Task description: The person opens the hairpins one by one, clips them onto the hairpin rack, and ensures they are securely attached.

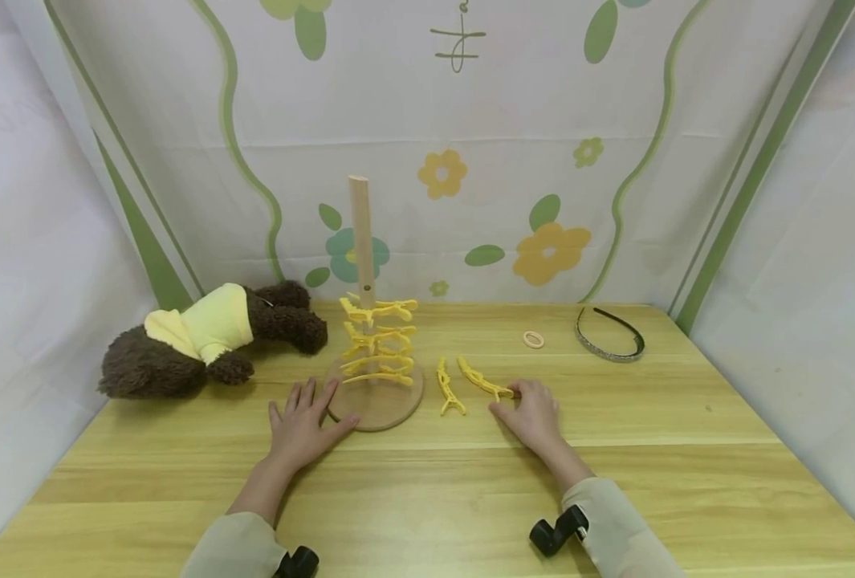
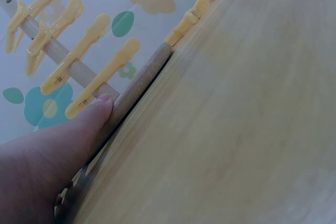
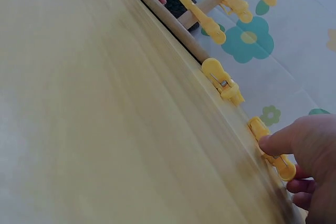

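Observation:
A wooden stand with a round base [image 1: 376, 416] and an upright post [image 1: 362, 233] carries several yellow alligator hair clips [image 1: 391, 339], stacked across the post. My left hand [image 1: 300, 429] rests at the left front of the base, fingers spread, the thumb touching its rim in the left wrist view. To the right, my right hand [image 1: 537, 417] pinches one end of a yellow hair clip [image 1: 479, 378] between thumb and fingers, low at the tabletop. Another loose clip [image 1: 447, 389] lies between that one and the base.
A brown plush toy [image 1: 213, 321] in a yellow top lies at the left back. Toward the right back are a small pale ring [image 1: 533, 339] and a dark headband [image 1: 608, 353] with a glittery band. A patterned cloth wall [image 1: 514, 104] stands behind the wooden table [image 1: 427, 498].

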Demonstrator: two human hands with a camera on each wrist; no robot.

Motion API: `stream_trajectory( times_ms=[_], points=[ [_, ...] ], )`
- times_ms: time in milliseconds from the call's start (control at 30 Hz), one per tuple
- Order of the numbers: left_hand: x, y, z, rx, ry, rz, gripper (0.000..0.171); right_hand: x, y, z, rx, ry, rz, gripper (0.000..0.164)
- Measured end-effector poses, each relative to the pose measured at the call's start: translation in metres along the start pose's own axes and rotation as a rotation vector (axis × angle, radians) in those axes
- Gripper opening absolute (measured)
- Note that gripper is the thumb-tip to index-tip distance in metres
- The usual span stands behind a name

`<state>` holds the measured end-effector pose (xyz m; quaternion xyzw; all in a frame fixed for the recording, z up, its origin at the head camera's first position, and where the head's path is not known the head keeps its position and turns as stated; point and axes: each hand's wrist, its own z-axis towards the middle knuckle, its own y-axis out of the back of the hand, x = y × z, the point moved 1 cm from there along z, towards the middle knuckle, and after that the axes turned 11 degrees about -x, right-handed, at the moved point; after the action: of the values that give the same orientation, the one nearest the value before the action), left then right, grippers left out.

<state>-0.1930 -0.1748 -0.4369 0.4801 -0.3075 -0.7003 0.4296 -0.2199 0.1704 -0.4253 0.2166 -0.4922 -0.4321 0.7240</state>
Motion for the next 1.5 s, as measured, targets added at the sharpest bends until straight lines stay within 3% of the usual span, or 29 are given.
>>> stream_trajectory(
  times_ms=[333, 800, 1100, 1167, 1367, 1500],
  points=[
    [0.0, 0.0, 0.001, 0.0, -0.006, 0.006, 0.081, -0.002, 0.002, 0.003, 0.015, -0.042, 0.16, 0.036],
    [-0.003, 0.001, 0.0, -0.015, -0.009, -0.006, 0.079, -0.01, 0.008, 0.008, 0.03, -0.004, 0.213, 0.031],
    [-0.002, -0.001, 0.0, -0.004, -0.006, -0.004, 0.08, 0.001, 0.032, 0.021, 0.054, -0.12, 0.334, 0.033],
    [-0.002, -0.001, 0.0, 0.002, -0.005, -0.002, 0.08, 0.006, 0.04, 0.026, 0.055, -0.073, 0.345, 0.035],
    [0.0, -0.001, 0.0, 0.002, -0.006, -0.003, 0.08, 0.026, 0.061, 0.046, -0.016, 0.182, 0.376, 0.032],
    [0.0, 0.001, 0.0, 0.001, -0.005, -0.003, 0.08, 0.043, 0.07, 0.06, -0.052, 0.266, 0.392, 0.028]
  ],
)
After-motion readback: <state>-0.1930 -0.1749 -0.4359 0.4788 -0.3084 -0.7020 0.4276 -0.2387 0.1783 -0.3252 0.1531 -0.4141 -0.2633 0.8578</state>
